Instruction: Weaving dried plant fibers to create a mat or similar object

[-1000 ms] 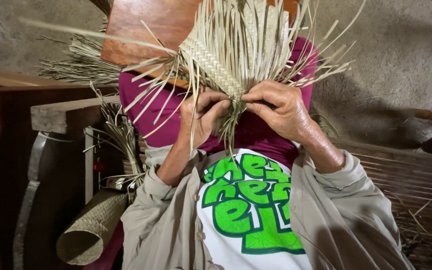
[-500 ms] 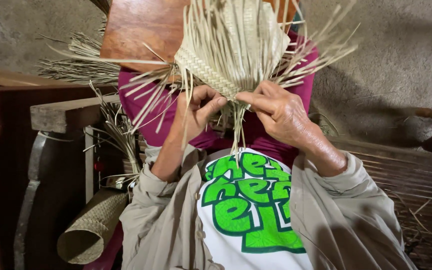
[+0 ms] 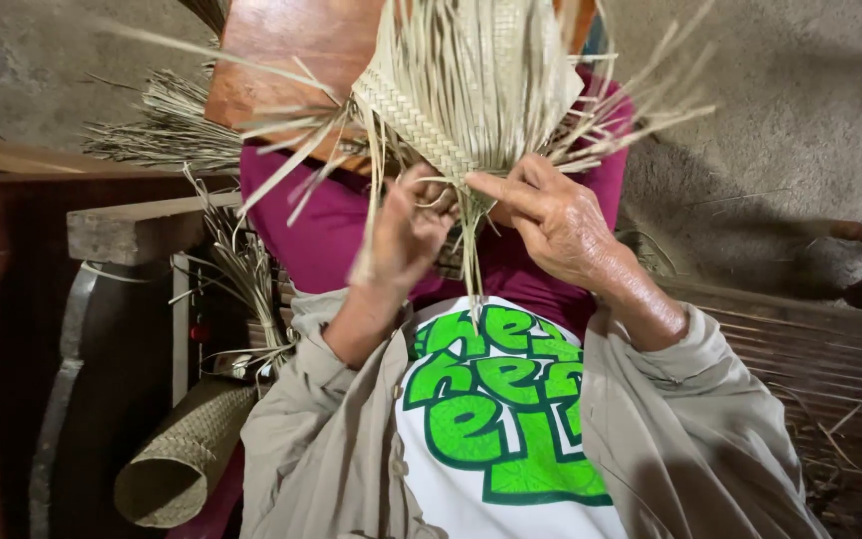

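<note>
A partly woven piece of pale straw matting (image 3: 471, 80) with many loose strands fanning out is held up over my lap, which is covered in magenta cloth (image 3: 321, 240). My left hand (image 3: 406, 235) pinches loose strands at the lower left edge of the weave. My right hand (image 3: 551, 220) grips the bottom corner of the weave, with the index finger stretched across toward the left hand. A few strands hang down between both hands. I wear a beige open shirt over a white top with green print.
A rolled woven mat (image 3: 182, 459) lies at lower left beside a dark wooden post (image 3: 132, 235). Bundles of dry straw (image 3: 167, 130) lie at left. A brown wooden board (image 3: 291, 50) sits behind the weave. A slatted bamboo surface (image 3: 810, 349) is at right.
The woven piece has been lifted and tipped upward a little. My left hand has slid along the strands, and my right index finger now reaches across the corner.
</note>
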